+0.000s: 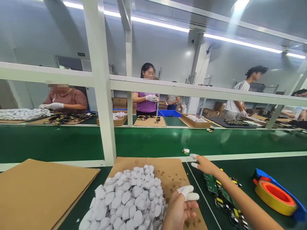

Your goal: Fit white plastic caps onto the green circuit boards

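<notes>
My left hand (181,206), with white covers on two fingers, is beside a large heap of white rounded pads (130,201). Its fingers are loosely extended, with nothing visible in them. My right hand (203,164) reaches to the near edge of the green conveyor belt (148,140). Its covered thumb and finger are apart and hold nothing. Just beyond those fingertips, a small circuit board with a white part on it (185,151) lies on the belt. Several green circuit boards with yellow and black parts (225,195) lie under my right forearm.
Brown cardboard (175,172) lies under the pads, and more cardboard sheets (43,195) are at left. A tape roll (275,198) in a blue dispenser sits at right. A white frame post (102,95) rises at the belt's near side. Co-workers (150,103) work across the belt.
</notes>
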